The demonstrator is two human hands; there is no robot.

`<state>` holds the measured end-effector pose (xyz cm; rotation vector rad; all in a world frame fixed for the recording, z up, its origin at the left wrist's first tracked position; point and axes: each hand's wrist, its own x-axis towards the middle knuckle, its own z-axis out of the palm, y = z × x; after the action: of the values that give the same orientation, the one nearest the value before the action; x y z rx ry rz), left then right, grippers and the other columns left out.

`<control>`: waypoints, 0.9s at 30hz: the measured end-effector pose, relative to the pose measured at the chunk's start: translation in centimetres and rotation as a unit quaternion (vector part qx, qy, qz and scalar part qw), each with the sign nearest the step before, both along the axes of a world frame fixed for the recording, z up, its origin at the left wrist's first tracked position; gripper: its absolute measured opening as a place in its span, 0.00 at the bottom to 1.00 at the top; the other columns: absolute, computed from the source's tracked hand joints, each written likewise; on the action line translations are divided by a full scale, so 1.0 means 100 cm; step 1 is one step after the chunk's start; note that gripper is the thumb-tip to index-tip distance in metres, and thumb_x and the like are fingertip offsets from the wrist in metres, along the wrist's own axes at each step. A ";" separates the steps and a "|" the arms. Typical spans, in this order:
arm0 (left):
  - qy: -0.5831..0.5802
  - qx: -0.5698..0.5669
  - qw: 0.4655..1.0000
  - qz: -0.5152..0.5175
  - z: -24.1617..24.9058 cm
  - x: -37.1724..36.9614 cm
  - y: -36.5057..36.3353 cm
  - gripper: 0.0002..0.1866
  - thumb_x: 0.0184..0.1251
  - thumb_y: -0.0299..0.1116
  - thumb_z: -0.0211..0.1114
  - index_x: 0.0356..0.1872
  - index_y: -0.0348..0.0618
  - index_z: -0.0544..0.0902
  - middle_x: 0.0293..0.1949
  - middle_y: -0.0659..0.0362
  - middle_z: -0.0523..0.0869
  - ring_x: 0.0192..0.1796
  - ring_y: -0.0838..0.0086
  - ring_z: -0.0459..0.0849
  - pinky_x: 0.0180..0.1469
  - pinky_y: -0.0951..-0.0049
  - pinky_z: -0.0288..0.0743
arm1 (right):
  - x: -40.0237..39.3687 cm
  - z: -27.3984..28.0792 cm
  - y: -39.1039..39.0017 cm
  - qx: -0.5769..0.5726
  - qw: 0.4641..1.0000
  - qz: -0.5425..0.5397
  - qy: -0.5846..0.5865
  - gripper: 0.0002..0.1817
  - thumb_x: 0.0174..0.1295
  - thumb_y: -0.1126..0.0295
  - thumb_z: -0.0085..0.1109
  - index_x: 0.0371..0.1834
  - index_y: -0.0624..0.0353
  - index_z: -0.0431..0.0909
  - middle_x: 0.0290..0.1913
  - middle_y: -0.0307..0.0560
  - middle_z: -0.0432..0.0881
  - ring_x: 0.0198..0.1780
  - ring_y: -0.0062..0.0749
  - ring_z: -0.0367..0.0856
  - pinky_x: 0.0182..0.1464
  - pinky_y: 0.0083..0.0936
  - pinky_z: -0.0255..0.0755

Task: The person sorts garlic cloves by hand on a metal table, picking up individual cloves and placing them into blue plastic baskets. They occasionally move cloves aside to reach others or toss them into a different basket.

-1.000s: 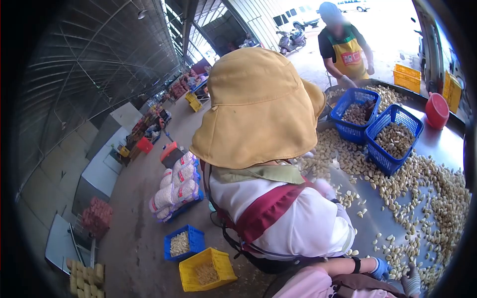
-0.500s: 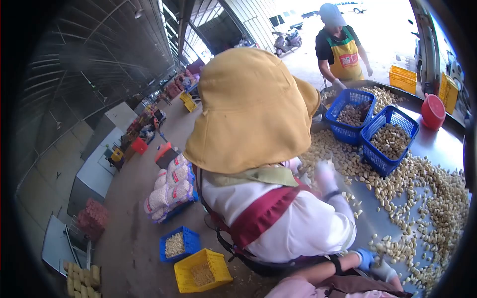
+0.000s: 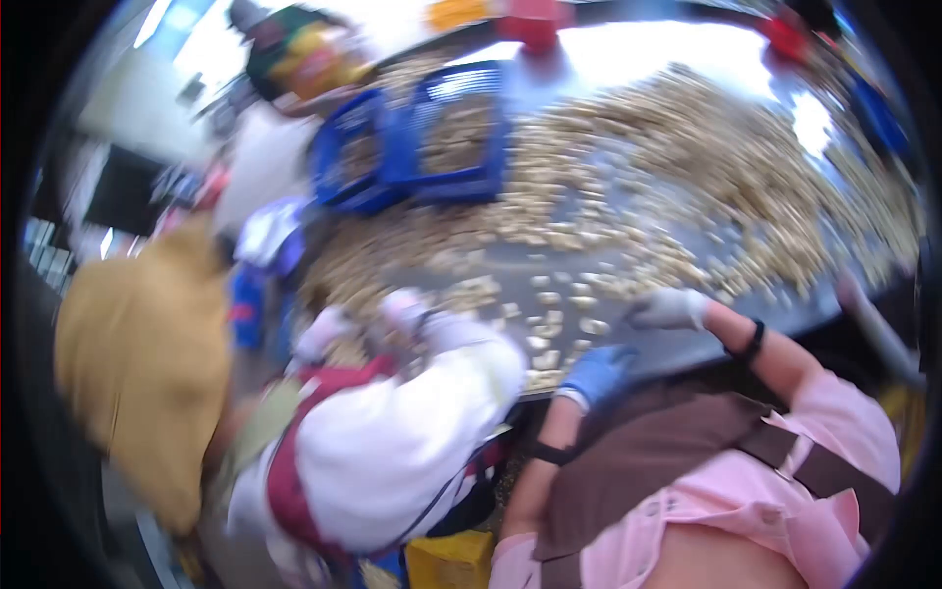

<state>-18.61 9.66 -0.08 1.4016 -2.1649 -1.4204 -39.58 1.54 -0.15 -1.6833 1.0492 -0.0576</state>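
My left hand (image 3: pixel 599 374), in a blue glove, is low over the near edge of the metal table (image 3: pixel 687 355), its fingers stretched toward the right. Just beyond it, my right hand (image 3: pixel 671 309) in a pale grey glove reaches left over the table, its fingers smeared by motion; I cannot tell if it holds anything. Pale pieces that look like garlic cloves (image 3: pixel 545 329) lie scattered beside both hands. A thick heap of the same cloves (image 3: pixel 726 167) spreads over the table farther away.
Two blue baskets (image 3: pixel 496 147) of cloves stand at the back left. Close on my left, a co-worker in a tan hat (image 3: pixel 147 373) bends over the table. Another person in a yellow apron (image 3: pixel 309 64) stands at the far side. A yellow crate (image 3: pixel 449 562) is below.
My view has swung right and down, now showing my own torso and both arms. The baskets and the co-worker have shifted left in view. My hands have moved apart.
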 end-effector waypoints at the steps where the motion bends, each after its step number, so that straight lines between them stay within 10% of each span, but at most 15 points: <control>1: -0.027 -0.016 0.996 -0.078 -0.015 -0.005 0.000 0.19 0.70 0.44 0.51 0.48 0.43 0.83 0.49 0.50 0.84 0.53 0.55 0.80 0.58 0.63 0.71 | -0.011 0.003 0.008 0.000 1.000 0.001 0.027 0.20 0.60 0.57 0.57 0.49 0.58 0.81 0.44 0.51 0.85 0.45 0.37 0.83 0.51 0.32 0.74; 5: -0.066 0.060 0.990 -0.110 -0.059 0.020 -0.006 0.20 0.72 0.46 0.47 0.53 0.50 0.80 0.62 0.55 0.76 0.64 0.61 0.73 0.67 0.64 0.63 | -0.069 0.010 0.043 -0.003 0.991 -0.056 0.123 0.21 0.60 0.56 0.55 0.52 0.56 0.80 0.48 0.53 0.83 0.51 0.45 0.81 0.56 0.34 0.71; 9: -0.155 0.008 0.964 0.217 -0.036 0.076 -0.013 0.17 0.67 0.44 0.58 0.49 0.46 0.82 0.50 0.47 0.82 0.52 0.56 0.81 0.55 0.61 0.72 | -0.121 0.004 0.084 -0.013 0.970 -0.115 0.215 0.19 0.59 0.56 0.53 0.47 0.55 0.81 0.41 0.55 0.84 0.45 0.50 0.81 0.51 0.38 0.73; 11: -0.322 -0.124 0.903 0.257 -0.022 0.091 -0.011 0.18 0.56 0.39 0.66 0.45 0.40 0.84 0.37 0.44 0.84 0.44 0.52 0.83 0.50 0.58 0.75 | -0.136 0.006 0.097 -0.015 0.953 -0.130 0.272 0.18 0.59 0.57 0.52 0.45 0.55 0.82 0.39 0.55 0.84 0.43 0.50 0.82 0.49 0.39 0.74; 14: -0.203 -0.069 0.931 0.295 -0.028 0.095 -0.020 0.15 0.53 0.37 0.67 0.40 0.40 0.85 0.40 0.43 0.83 0.40 0.54 0.83 0.47 0.58 0.75 | -0.143 0.000 0.099 -0.102 0.943 -0.171 0.266 0.17 0.59 0.58 0.52 0.43 0.55 0.82 0.36 0.54 0.84 0.40 0.52 0.82 0.46 0.41 0.75; 18: -0.226 -0.112 0.948 0.196 -0.010 0.007 -0.032 0.14 0.59 0.36 0.63 0.46 0.46 0.81 0.41 0.45 0.81 0.43 0.52 0.82 0.48 0.58 0.75 | -0.118 -0.001 0.070 -0.068 0.956 -0.118 0.261 0.16 0.58 0.58 0.53 0.42 0.54 0.82 0.35 0.55 0.83 0.40 0.51 0.82 0.46 0.41 0.74; 27: -0.232 -0.069 0.957 0.161 -0.064 -0.003 -0.039 0.14 0.56 0.30 0.63 0.44 0.41 0.78 0.39 0.45 0.80 0.41 0.52 0.83 0.46 0.59 0.77 | -0.003 -0.011 -0.036 -0.378 0.903 0.043 0.199 0.13 0.55 0.63 0.58 0.38 0.58 0.83 0.30 0.51 0.84 0.34 0.48 0.84 0.36 0.41 0.77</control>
<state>-18.87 5.77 -6.49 2.0779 -2.0895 -0.8701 -39.93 -2.03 -1.20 -2.5221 1.3555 -0.0722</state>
